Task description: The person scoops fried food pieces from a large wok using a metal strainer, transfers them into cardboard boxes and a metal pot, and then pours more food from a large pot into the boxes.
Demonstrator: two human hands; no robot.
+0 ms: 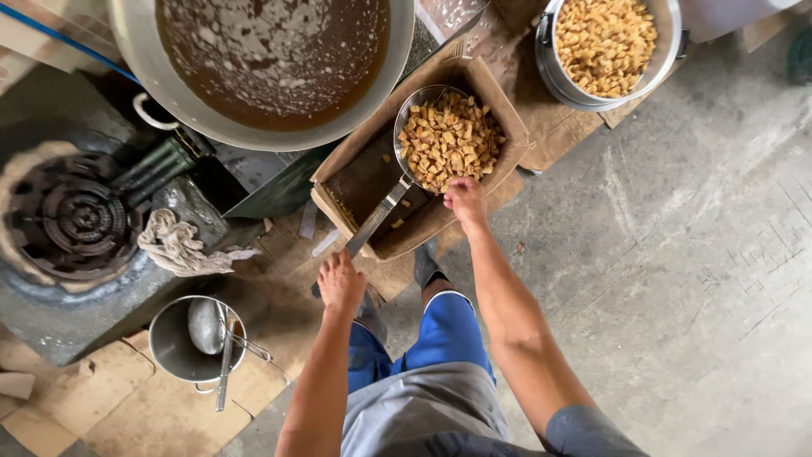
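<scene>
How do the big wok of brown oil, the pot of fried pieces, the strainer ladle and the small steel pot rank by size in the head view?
1. wok
2. pot of fried pieces
3. and 4. strainer ladle and small steel pot: bowls look alike, unsure.

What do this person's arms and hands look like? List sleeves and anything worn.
Left hand and right hand are bare: no gloves, rings or watch visible. Both forearms are uncovered. A grey short sleeve shows at the right upper arm; the left arm's sleeve is out of frame.
</scene>
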